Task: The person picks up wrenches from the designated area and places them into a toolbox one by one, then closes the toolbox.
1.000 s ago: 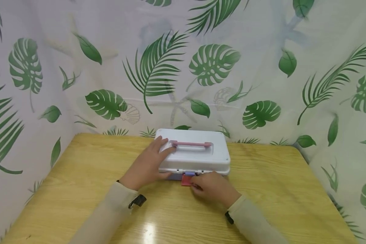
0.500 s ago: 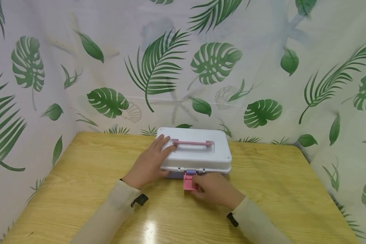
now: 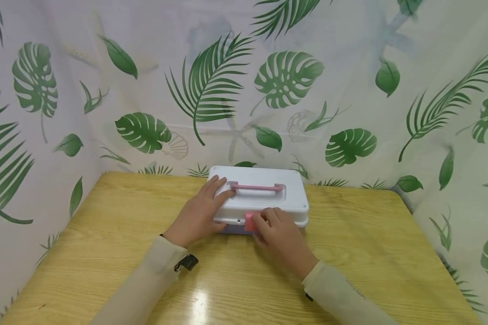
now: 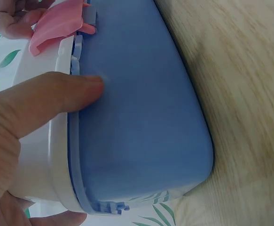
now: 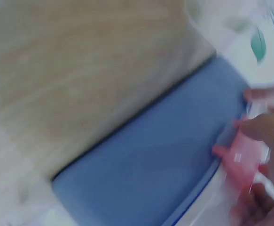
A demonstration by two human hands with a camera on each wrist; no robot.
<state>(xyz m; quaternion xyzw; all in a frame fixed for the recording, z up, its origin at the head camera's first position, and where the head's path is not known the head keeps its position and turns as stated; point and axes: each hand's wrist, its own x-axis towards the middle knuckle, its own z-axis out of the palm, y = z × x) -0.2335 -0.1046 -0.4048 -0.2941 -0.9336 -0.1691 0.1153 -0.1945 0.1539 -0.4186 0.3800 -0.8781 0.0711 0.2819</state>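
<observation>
A plastic storage box [image 3: 264,203] has a white lid, a blue-purple base [image 4: 137,108] and a pink carry handle [image 3: 256,187]. Its lid lies down on the base. My left hand [image 3: 199,212] holds the box's left end, with fingers spread over the lid and the thumb [image 4: 80,92] against the blue front. At the front middle, my right hand [image 3: 278,232] pinches the pink latch [image 3: 249,222], which overlaps the lid's front edge. In the blurred right wrist view, the latch [image 5: 242,157] sits between thumb and fingers.
The box stands near the back edge of a wood-grain table [image 3: 138,198]. Behind it and at both sides hangs a white cloth [image 3: 227,90] printed with green leaves. Black straps show at both sleeve cuffs.
The pink latch hung down and outward half a second ago; my right hand has swung it up against the lid's front. My left hand keeps its place on the box.
</observation>
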